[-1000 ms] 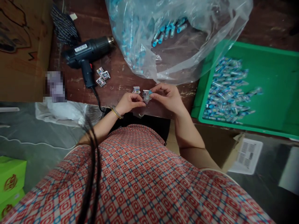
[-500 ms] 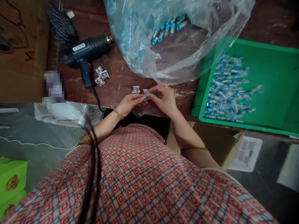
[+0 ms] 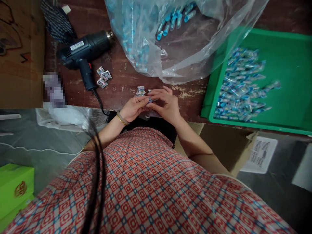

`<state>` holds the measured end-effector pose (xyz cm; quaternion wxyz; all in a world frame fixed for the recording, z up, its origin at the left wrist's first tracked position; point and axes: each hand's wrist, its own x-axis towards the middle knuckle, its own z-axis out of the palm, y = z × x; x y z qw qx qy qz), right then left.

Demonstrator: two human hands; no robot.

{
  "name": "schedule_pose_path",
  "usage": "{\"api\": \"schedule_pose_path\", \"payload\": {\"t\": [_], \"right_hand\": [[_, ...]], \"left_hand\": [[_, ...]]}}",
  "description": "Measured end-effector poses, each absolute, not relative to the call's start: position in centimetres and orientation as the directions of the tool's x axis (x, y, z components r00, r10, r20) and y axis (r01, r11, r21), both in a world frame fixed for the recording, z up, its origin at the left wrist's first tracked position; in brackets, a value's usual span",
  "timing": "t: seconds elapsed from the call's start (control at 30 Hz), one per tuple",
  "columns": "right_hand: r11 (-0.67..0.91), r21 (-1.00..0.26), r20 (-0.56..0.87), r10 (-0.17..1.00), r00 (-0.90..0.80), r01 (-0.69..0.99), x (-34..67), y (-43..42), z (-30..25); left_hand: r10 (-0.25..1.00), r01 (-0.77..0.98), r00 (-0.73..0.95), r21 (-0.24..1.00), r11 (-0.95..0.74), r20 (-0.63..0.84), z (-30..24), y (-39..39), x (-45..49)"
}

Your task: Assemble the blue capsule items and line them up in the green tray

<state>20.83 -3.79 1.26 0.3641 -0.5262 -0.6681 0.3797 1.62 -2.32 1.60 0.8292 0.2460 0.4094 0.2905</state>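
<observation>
My left hand point(image 3: 135, 107) pinches a small bluish piece point(image 3: 150, 100) between thumb and fingers, just over the table's front edge. The thumb and fingertips of my right hand point(image 3: 165, 104) close around the same piece from the other side. Fingers hide most of it, so its exact kind cannot be made out. Right behind my fingers, small printed labels point(image 3: 140, 90) lie on the table. Further left is a group of several more printed labels point(image 3: 106, 75), close to a dark heat gun point(image 3: 85, 50) lying on its side.
A clear plastic bag point(image 3: 180, 65) with blue-capped tubes point(image 3: 173, 21) spreads over the table's back. At right stands a green tray point(image 3: 287, 97) with a pile of wrapped tubes point(image 3: 241, 87). A cardboard box point(image 3: 21, 65) stands left; the heat gun's cord point(image 3: 98, 100) hangs over the edge.
My right fingers have shifted their hold and spread slightly around the piece, which is now more covered. The whole view has tilted a little; the things on the table lie as before.
</observation>
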Motion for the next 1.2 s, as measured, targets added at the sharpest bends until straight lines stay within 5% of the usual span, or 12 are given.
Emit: {"api": "schedule_pose_path", "payload": {"t": [0.3, 0.37, 0.43, 0.5, 0.6, 0.67, 0.73, 0.83, 0.93, 1.2], "right_hand": [[0.032, -0.990, 0.028, 0.999, -0.030, 0.136, 19.1, -4.6, 0.8], [0.002, -0.982, 0.013, 0.998, 0.058, 0.189, 21.7, -4.5, 0.9], [0.043, -0.950, 0.142, 0.940, 0.310, 0.308, 27.5, -4.9, 0.7], [0.072, -0.863, 0.393, 0.717, 0.575, 0.500, 35.5, -6.1, 0.1], [-0.180, -0.710, 0.472, 0.595, 0.650, 0.681, 45.1, -8.1, -1.2], [-0.265, -0.623, 0.473, 0.622, 0.624, 0.736, 45.8, -8.5, -1.8], [-0.191, -0.592, 0.442, 0.735, 0.514, 0.783, 41.2, -7.8, -2.3], [0.102, -0.723, 0.210, 0.975, 0.076, 0.684, 28.8, -5.6, -3.4], [0.186, -0.715, 0.056, 0.976, -0.210, 0.674, 18.4, -4.3, -5.0], [0.186, -0.678, 0.070, 0.979, -0.189, 0.711, 15.2, -3.1, -7.0]], "left_hand": [[0.754, -0.211, 0.408, 0.751, 0.626, -0.515, 1.3, -1.9, 3.5], [0.779, -0.148, 0.392, 0.803, 0.578, -0.489, 0.7, -1.6, 3.6], [0.848, -0.063, 0.303, 0.879, 0.472, -0.434, -0.1, -0.9, 2.8], [0.924, 0.042, 0.166, 0.939, 0.342, -0.345, -1.2, 0.0, 1.4], [0.967, 0.191, 0.039, 0.952, 0.241, -0.252, -2.9, 1.0, -1.1], [0.969, 0.263, 0.025, 0.937, 0.230, -0.245, -3.7, 1.2, -2.1], [0.971, 0.337, 0.031, 0.917, 0.215, -0.239, -4.1, 1.0, -2.3], [0.985, 0.480, 0.041, 0.868, 0.128, -0.168, -4.0, 0.6, -2.2], [0.994, 0.587, 0.054, 0.808, 0.046, -0.096, -3.5, 0.2, -2.8], [0.977, 0.650, 0.078, 0.753, 0.100, -0.197, -3.8, -1.2, -4.5]]}}
